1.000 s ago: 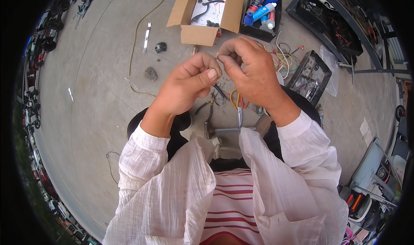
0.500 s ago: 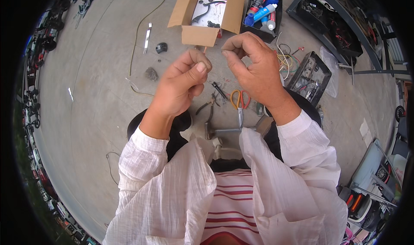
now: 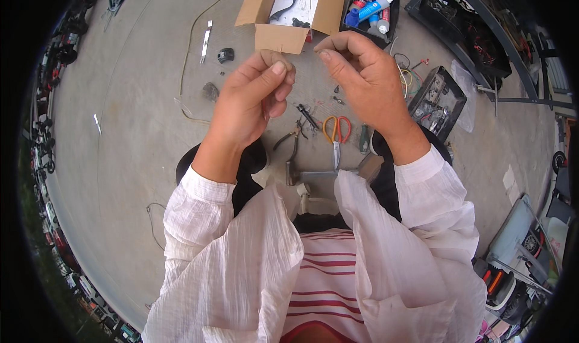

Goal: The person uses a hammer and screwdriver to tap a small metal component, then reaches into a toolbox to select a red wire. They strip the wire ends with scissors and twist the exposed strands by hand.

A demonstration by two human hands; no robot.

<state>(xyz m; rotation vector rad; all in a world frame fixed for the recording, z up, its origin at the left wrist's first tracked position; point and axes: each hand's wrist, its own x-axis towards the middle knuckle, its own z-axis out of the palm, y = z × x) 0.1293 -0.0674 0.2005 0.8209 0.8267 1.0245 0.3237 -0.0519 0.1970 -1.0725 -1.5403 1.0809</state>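
Note:
My left hand (image 3: 250, 98) is raised, with thumb and index finger pinched. A short, thin, copper-coloured tip, perhaps a wire end (image 3: 281, 48), pokes up from the pinch; the rest is hidden. Level with it, my right hand (image 3: 373, 80) has its thumb and fingertips drawn together, and anything between them is too small to make out. The hands are apart. Below them on the floor lie scissors (image 3: 336, 153) with orange and red handles, dark-handled pliers (image 3: 295, 142) and a hammer (image 3: 316, 174). Beyond the hands stands an open cardboard box (image 3: 283, 38) with black lever-like parts inside.
Right of the box, a black crate (image 3: 377, 38) holds several bottles. A black tray (image 3: 456, 104) of metal parts sits near a dark metal rack (image 3: 525, 80). A flat silver tool (image 3: 206, 41), a black round part (image 3: 225, 55) and a yellowish hose (image 3: 187, 59) lie to the left.
Both hands have risen slightly in the picture, and the right has shifted a little to the right. The pinches look the same. The view has tilted slightly, moving the box upward.

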